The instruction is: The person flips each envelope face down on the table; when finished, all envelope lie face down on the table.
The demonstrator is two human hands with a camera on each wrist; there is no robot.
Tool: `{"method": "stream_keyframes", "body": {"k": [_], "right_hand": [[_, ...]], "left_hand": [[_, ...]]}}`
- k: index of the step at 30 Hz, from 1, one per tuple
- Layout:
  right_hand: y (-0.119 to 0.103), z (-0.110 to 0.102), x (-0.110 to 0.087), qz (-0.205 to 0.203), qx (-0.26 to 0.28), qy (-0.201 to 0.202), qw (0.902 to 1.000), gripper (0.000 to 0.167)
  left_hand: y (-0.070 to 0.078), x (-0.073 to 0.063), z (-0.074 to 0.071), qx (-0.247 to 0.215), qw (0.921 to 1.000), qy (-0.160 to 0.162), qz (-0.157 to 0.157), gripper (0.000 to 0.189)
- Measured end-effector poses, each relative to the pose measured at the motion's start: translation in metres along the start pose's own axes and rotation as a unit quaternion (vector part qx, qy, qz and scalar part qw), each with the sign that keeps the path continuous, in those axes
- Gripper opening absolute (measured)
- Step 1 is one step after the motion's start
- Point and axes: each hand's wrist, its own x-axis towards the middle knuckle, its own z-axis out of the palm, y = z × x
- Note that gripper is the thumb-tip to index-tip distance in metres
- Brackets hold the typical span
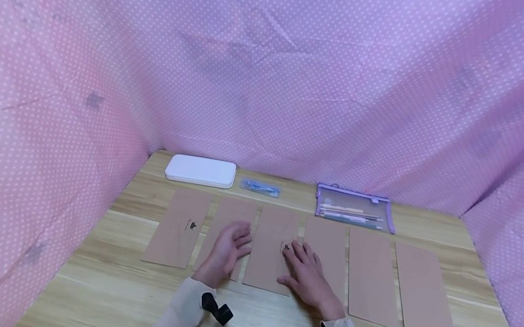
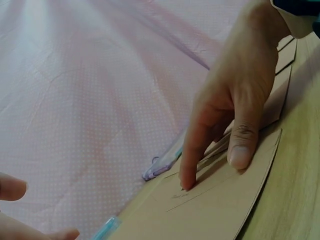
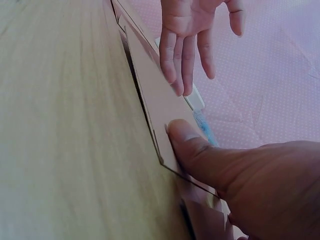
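Note:
Several flat brown kraft-paper rectangles lie in a row; I cannot tell whether they are cards or thin booklets. My right hand (image 1: 309, 278) rests with spread fingers across the third rectangle from the left (image 1: 266, 264) and the fourth (image 1: 326, 235). Its thumb (image 3: 182, 132) and index finger touch the third one, the fingertip beside a small black crown print. Over the second rectangle (image 1: 236, 209) is my left hand (image 1: 230, 247), palm turned inward, fingers loosely bent and holding nothing. At the row's left end, the first rectangle (image 1: 172, 241) also bears a crown print.
Along the back of the wooden table (image 1: 111, 271) stand a white case (image 1: 201, 171), a small clear packet with blue items (image 1: 260, 188) and a purple-edged zip pouch (image 1: 357, 207) containing pencils or pens. Two more rectangles lie at right. Pink dotted cloth (image 1: 274, 85) surrounds the table.

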Motion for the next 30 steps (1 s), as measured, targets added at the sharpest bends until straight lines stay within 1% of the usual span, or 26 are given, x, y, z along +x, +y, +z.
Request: {"method": "stream_keyframes", "body": {"k": [4, 6, 10, 13, 18, 22, 26, 28, 30], "right_hand": [[0.000, -0.001, 0.000, 0.000, -0.001, 0.000, 1.0000, 0.064], [0.000, -0.001, 0.000, 0.002, 0.000, -0.001, 1.0000, 0.065], [0.000, -0.003, 0.000, 0.008, 0.007, -0.004, 0.9999, 0.065], [-0.001, -0.004, 0.000, 0.006, 0.007, -0.002, 1.0000, 0.065], [-0.004, -0.005, 0.002, 0.001, 0.006, -0.001, 1.0000, 0.062], [-0.008, -0.007, 0.003, 0.001, 0.046, -0.001, 0.9989, 0.060], [-0.012, -0.007, 0.006, 0.004, 0.098, 0.007, 0.9952, 0.055], [-0.014, -0.006, 0.008, 0.008, 0.124, 0.021, 0.9920, 0.054], [-0.016, -0.005, 0.011, 0.012, 0.156, 0.044, 0.9867, 0.053]], "left_hand": [[0.003, 0.001, 0.000, -0.028, 0.9994, 0.018, -0.005, 0.047], [0.003, 0.001, 0.000, -0.030, 0.9994, 0.017, -0.008, 0.047], [0.003, 0.001, 0.000, -0.026, 0.9995, -0.007, -0.015, 0.057], [0.004, 0.001, -0.001, -0.021, 0.9994, -0.023, -0.016, 0.061], [0.006, -0.001, 0.000, -0.019, 0.9993, -0.027, -0.015, 0.061], [0.009, -0.003, 0.000, -0.025, 0.9992, -0.028, -0.013, 0.057], [0.012, -0.005, 0.000, -0.037, 0.9987, -0.034, -0.009, 0.051], [0.013, -0.005, 0.000, -0.044, 0.9983, -0.039, -0.007, 0.048], [0.015, -0.006, 0.001, -0.043, 0.9980, -0.045, -0.001, 0.048]]}}
